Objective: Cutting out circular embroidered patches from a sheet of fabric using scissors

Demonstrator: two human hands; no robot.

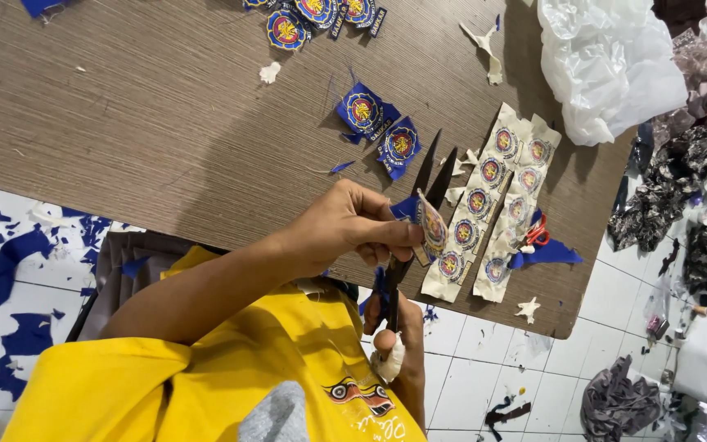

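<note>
head view, left fingers [386, 237] pinching round blue badge [432, 229], right fingers [386, 340] gripping scissors [419, 213]

Matt woven-look brown table [124, 123], finely ribbed. Dark metal scissors [429, 184], dull blades. Embroidered cloth badges [363, 110], blue with slightly shiny thread, near the far edge. Pale paper-backed strips of badges [484, 214], matt, toward the right edge. Crinkled glossy white plastic [607, 61] at the right corner. Smooth glazed white floor tiles [484, 360].
</note>
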